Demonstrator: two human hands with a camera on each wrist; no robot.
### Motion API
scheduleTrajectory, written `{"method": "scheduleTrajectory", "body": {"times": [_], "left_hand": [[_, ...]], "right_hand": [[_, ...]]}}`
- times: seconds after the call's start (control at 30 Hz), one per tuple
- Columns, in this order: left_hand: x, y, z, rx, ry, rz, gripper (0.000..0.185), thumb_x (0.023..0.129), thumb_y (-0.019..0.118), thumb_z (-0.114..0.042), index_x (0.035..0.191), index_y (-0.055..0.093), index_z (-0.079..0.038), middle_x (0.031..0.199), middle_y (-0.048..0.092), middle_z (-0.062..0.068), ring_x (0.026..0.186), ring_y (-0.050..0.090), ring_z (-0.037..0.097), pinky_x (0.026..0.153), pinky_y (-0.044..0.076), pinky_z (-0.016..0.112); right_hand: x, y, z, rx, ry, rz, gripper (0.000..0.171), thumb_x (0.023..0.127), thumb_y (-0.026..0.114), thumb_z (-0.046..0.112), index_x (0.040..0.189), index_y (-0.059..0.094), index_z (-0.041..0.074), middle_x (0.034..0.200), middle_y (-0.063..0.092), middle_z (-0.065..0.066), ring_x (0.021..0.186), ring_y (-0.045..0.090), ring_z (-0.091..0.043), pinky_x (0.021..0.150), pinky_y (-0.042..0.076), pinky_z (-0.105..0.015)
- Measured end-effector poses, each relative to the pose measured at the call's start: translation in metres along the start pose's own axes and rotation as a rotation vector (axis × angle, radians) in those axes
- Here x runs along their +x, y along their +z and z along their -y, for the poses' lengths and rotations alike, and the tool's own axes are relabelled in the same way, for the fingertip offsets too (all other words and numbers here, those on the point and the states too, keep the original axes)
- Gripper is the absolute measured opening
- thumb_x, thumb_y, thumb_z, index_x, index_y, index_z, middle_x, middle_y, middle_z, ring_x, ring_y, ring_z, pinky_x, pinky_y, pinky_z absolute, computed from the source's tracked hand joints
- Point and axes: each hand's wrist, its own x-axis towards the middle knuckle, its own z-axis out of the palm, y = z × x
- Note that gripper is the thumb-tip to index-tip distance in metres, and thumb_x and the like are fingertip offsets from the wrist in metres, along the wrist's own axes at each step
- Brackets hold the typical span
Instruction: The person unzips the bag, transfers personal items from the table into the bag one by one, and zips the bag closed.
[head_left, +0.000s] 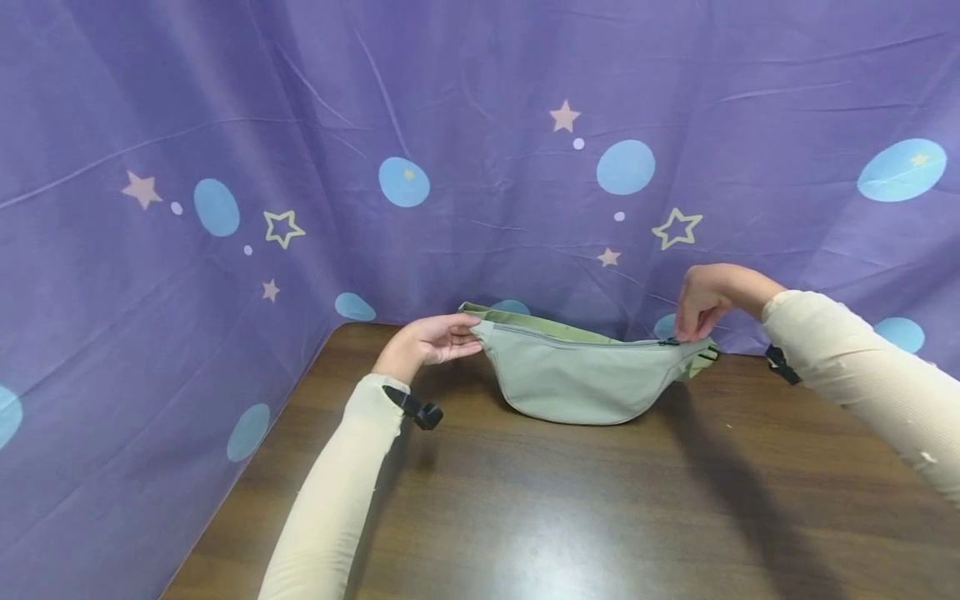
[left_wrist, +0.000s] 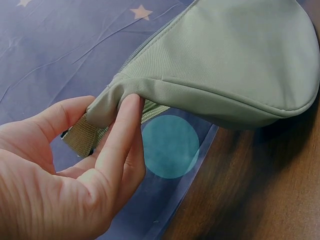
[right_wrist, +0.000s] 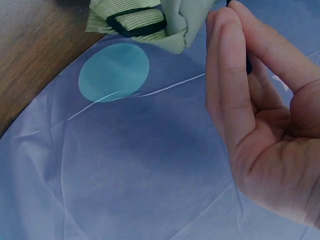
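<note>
A pale green waist bag [head_left: 577,379] stands upright on the table, its zipper [head_left: 555,340] running along the top edge and looking closed. My left hand [head_left: 438,340] pinches the bag's left end between thumb and fingers; the left wrist view shows the bag's tapered end [left_wrist: 107,102] and webbing strap in that grip. At the opposite end my right hand [head_left: 701,304] pinches a dark zipper pull [head_left: 669,341], mostly hidden by the fingertips. The green strap [head_left: 555,325] lies behind the bag. A black-edged strap buckle [right_wrist: 137,22] hangs by the right end.
The brown wooden table [head_left: 465,500] extends in front of the bag. A purple cloth [head_left: 480,100] with stars and blue ovals hangs behind and to the left, close to the bag's back. Black straps [head_left: 412,407] circle both sleeved wrists.
</note>
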Motion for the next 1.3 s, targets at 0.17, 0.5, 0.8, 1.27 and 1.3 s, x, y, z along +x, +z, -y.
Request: {"method": "scheduleTrajectory", "body": {"times": [0.17,0.5,0.8,1.27,1.3], "left_hand": [[-0.001,-0.001,0.001,-0.005,-0.002,-0.004,0.033,0.107,0.049,-0.011,0.082,0.068,-0.005,0.087,0.067,0.010,0.082,0.069,0.019,0.108,0.053,0.031],[-0.001,-0.001,0.003,-0.001,0.005,-0.001,0.032,0.107,0.049,-0.011,0.082,0.068,-0.005,0.086,0.067,0.009,0.081,0.069,0.019,0.087,0.065,0.026],[-0.002,-0.001,0.004,0.000,0.004,-0.006,0.033,0.107,0.049,-0.011,0.080,0.068,-0.005,0.084,0.068,0.009,0.079,0.070,0.019,0.081,0.066,0.026],[-0.003,-0.001,0.001,-0.022,-0.008,0.004,0.036,0.107,0.048,-0.010,0.079,0.069,-0.004,0.082,0.069,0.010,0.078,0.070,0.019,0.078,0.066,0.026],[-0.003,-0.001,0.001,-0.021,-0.009,0.007,0.036,0.107,0.048,-0.011,0.079,0.069,-0.004,0.082,0.069,0.010,0.079,0.070,0.019,0.080,0.066,0.026]], "right_hand": [[-0.002,-0.001,-0.003,0.007,-0.003,0.010,0.022,0.082,0.071,-0.010,0.101,0.068,-0.021,0.075,0.074,-0.003,0.068,0.067,-0.010,0.070,0.064,-0.021],[-0.002,-0.005,-0.010,0.056,0.003,0.013,0.021,0.082,0.072,-0.011,0.100,0.068,-0.020,0.078,0.075,-0.004,0.069,0.069,-0.012,0.072,0.066,-0.023],[-0.002,-0.007,-0.016,0.051,-0.006,0.034,0.018,0.084,0.071,-0.009,0.099,0.069,-0.018,0.078,0.074,-0.001,0.071,0.068,-0.011,0.073,0.065,-0.021],[-0.005,-0.017,-0.028,0.099,-0.020,0.030,0.008,0.088,0.070,-0.006,0.093,0.076,-0.004,0.079,0.075,-0.001,0.073,0.068,-0.011,0.076,0.065,-0.023],[-0.005,-0.017,-0.030,0.117,-0.019,0.028,0.009,0.089,0.069,-0.007,0.092,0.076,-0.003,0.079,0.075,-0.001,0.073,0.069,-0.012,0.076,0.065,-0.023]]}}
